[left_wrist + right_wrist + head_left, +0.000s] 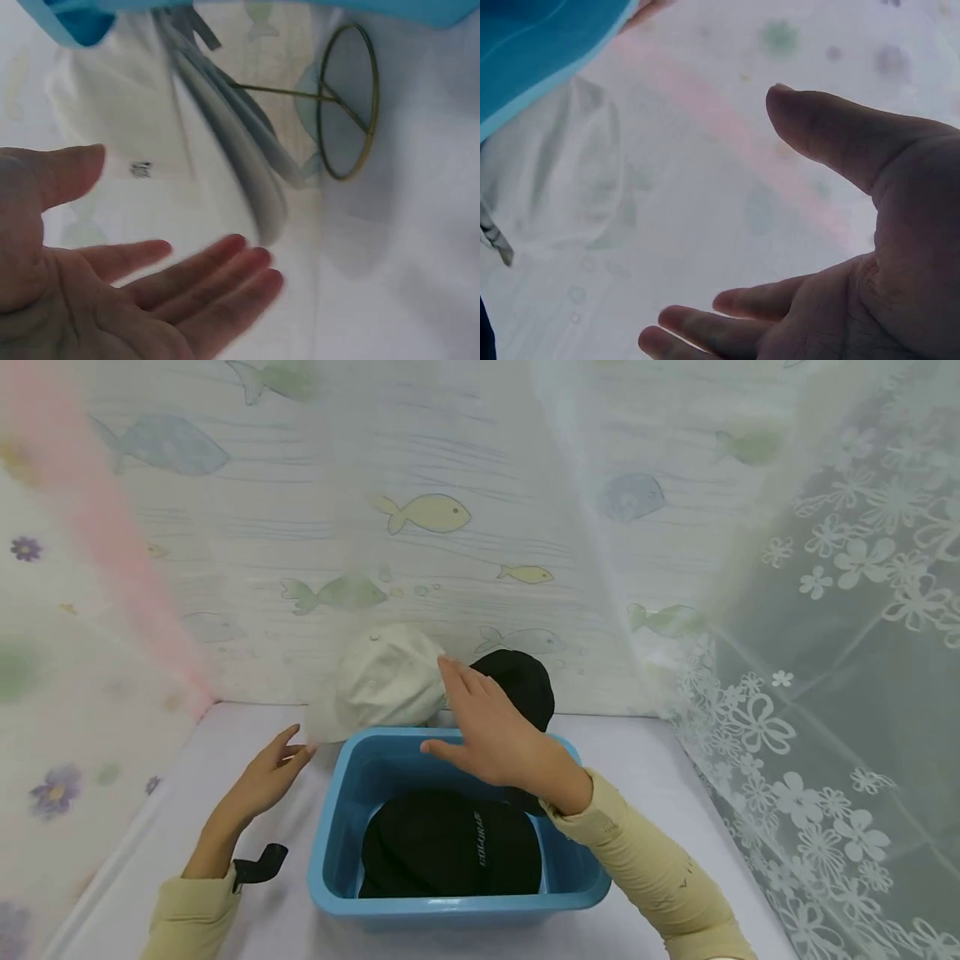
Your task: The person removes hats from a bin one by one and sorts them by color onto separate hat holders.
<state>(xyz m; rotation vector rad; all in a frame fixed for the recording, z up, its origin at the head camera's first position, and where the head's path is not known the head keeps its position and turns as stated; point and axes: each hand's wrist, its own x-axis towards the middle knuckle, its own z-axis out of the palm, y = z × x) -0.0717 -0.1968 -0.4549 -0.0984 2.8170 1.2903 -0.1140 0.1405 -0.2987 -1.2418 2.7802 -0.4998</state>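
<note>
Both hands are empty with fingers spread. The right hand (491, 739) hovers over the back rim of the blue tub (337, 860), palm down, fingertips stretched toward the white cap (382, 689) and just short of it or barely brushing its right edge; can't tell which from the head view. The left hand (266, 777) sits on the white tabletop (675, 777) left of the tub, palm turned inward, fingers relaxed and close to the white cap's brim, not gripping. The white cap stands behind the tub's far left corner, against the fish-print curtain (450, 568). A black cap (525, 685) stands right beside it, partly hidden by the right hand. Another black cap with lettering (450, 847) lies inside the tub. Floral lace curtain (862, 693) hangs on the right. The left wrist view is blurred, showing an open palm (112, 292) and pale fabric.
</note>
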